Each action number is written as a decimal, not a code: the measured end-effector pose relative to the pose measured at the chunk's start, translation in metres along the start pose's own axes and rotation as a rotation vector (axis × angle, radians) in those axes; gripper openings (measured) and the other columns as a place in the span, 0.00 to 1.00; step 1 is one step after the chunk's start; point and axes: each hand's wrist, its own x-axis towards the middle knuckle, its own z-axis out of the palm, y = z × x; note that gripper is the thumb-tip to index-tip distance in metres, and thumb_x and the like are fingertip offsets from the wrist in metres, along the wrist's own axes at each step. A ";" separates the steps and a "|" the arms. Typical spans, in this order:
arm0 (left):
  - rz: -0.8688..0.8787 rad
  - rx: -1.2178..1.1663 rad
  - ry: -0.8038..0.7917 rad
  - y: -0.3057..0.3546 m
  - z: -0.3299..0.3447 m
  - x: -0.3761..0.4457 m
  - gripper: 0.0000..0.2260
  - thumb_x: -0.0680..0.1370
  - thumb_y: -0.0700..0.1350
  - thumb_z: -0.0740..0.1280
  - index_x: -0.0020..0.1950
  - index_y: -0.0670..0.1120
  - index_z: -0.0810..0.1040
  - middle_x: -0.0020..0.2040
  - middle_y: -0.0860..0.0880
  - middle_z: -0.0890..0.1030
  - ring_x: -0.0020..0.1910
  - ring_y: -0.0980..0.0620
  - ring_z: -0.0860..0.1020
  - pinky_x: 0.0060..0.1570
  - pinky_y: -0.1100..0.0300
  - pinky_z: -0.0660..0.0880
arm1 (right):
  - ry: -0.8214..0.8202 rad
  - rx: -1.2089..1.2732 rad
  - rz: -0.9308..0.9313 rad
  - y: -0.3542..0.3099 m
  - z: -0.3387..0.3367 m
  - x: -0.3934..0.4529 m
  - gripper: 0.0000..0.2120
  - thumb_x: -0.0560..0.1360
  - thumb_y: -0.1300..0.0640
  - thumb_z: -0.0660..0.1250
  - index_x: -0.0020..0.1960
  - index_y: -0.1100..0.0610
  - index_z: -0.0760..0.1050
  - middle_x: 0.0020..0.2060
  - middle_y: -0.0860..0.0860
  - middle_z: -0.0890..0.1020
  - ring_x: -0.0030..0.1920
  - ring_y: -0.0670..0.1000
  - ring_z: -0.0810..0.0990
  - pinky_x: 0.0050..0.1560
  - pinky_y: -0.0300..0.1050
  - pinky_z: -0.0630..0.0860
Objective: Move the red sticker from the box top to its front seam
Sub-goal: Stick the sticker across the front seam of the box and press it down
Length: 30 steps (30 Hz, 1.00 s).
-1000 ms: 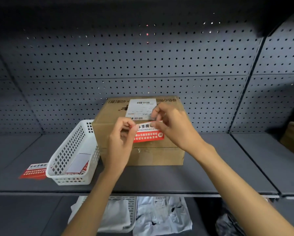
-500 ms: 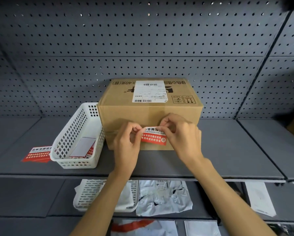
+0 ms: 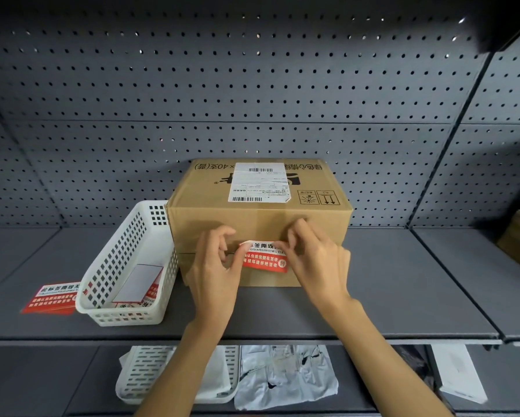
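The red sticker [image 3: 264,257] is off the top of the cardboard box [image 3: 258,212] and sits against the box's front face, right across the dark horizontal seam that runs between the two hands. So the carrying part looks done; what I judge is left is pressing it flat and letting go. Whether its back is already bonded to the cardboard I cannot tell from here.

The left hand [image 3: 215,266] has its thumb and forefinger closed together on the sticker's left edge, with the other fingers curled loosely above. The right hand [image 3: 313,257] pinches the upper right corner between thumb and fingertip, its knuckles bent toward the box front. The sticker spans the gap between the two pinches, its lower right corner hanging free just below the right fingertips.

The sticker itself is a small rectangle with a white band of dark characters along the top and a red field with white characters beneath, plus a small round mark near the lower right corner. It sits slightly tilted, the right side a touch lower, and its bottom edge looks a bit lifted or wavy, not yet smoothed. On the box top, well above the fingers, only the white shipping label [image 3: 260,182] shows.
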 end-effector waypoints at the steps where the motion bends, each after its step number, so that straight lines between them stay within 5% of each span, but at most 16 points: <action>1: 0.017 0.006 -0.002 0.000 0.000 0.000 0.12 0.72 0.46 0.76 0.50 0.48 0.74 0.34 0.55 0.69 0.33 0.54 0.67 0.32 0.73 0.64 | 0.003 -0.007 -0.010 0.001 0.002 0.000 0.16 0.73 0.54 0.74 0.36 0.52 0.66 0.29 0.47 0.76 0.24 0.49 0.69 0.20 0.43 0.66; 8: 0.233 0.151 -0.029 0.011 0.005 0.007 0.13 0.76 0.45 0.70 0.33 0.45 0.72 0.27 0.55 0.57 0.23 0.56 0.58 0.21 0.63 0.59 | -0.056 0.018 -0.103 -0.012 0.013 0.000 0.12 0.74 0.55 0.59 0.34 0.54 0.73 0.23 0.49 0.77 0.21 0.52 0.72 0.17 0.41 0.62; 13: 0.217 0.145 -0.151 0.004 0.003 0.000 0.09 0.71 0.37 0.75 0.35 0.44 0.76 0.26 0.60 0.55 0.23 0.60 0.60 0.19 0.64 0.63 | -0.219 0.004 -0.155 -0.012 0.016 -0.006 0.05 0.73 0.59 0.56 0.39 0.53 0.68 0.28 0.49 0.75 0.23 0.51 0.61 0.17 0.42 0.60; 18: 0.216 0.238 -0.234 -0.001 0.001 -0.009 0.08 0.71 0.43 0.76 0.44 0.49 0.78 0.23 0.53 0.69 0.20 0.54 0.73 0.17 0.61 0.67 | -0.384 0.009 -0.154 -0.013 0.019 -0.014 0.02 0.79 0.57 0.60 0.48 0.52 0.67 0.41 0.50 0.78 0.31 0.60 0.78 0.22 0.48 0.70; 21: 0.205 0.311 -0.279 -0.005 -0.002 -0.012 0.07 0.72 0.46 0.75 0.46 0.51 0.79 0.26 0.51 0.78 0.22 0.52 0.77 0.17 0.58 0.71 | -0.415 0.030 -0.131 -0.014 0.014 -0.016 0.03 0.78 0.54 0.62 0.49 0.53 0.71 0.42 0.50 0.81 0.33 0.61 0.81 0.26 0.47 0.68; 30: 0.122 0.342 -0.502 0.012 -0.012 0.003 0.02 0.74 0.48 0.67 0.44 0.51 0.76 0.37 0.55 0.84 0.35 0.51 0.82 0.29 0.58 0.73 | -0.594 -0.056 -0.059 -0.022 0.001 0.005 0.12 0.78 0.55 0.57 0.52 0.55 0.78 0.45 0.57 0.84 0.47 0.64 0.81 0.40 0.49 0.74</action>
